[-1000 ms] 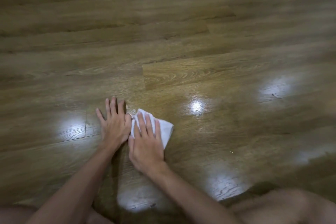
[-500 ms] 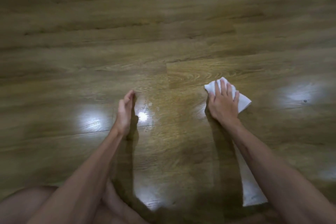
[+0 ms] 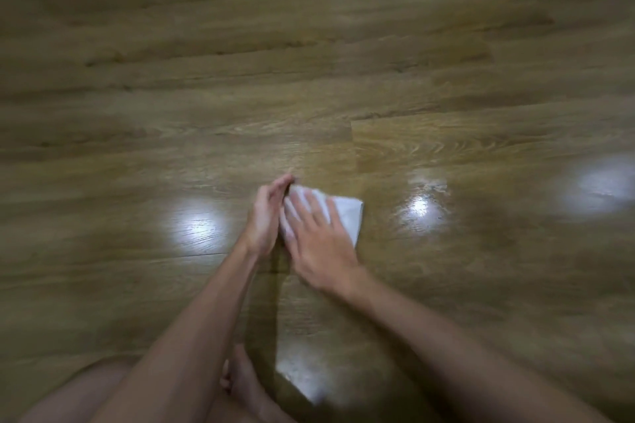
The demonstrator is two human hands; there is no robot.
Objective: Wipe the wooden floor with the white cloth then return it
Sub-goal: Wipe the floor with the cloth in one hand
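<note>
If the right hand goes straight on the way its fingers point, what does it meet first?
Probably the left hand: the right hand lies flat on the white cloth, fingers pointing up-left toward it. Blur hides whether they already touch.

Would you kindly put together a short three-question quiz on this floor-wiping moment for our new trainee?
1. True or false: the right hand lies flat on the white cloth.
2. Which best fits the left hand? A) on edge beside the cloth, B) lifting the cloth, C) out of view.
3. Fill in: the cloth rests on the glossy ______ floor.

Key: 1 true; 2 A; 3 wooden.
</note>
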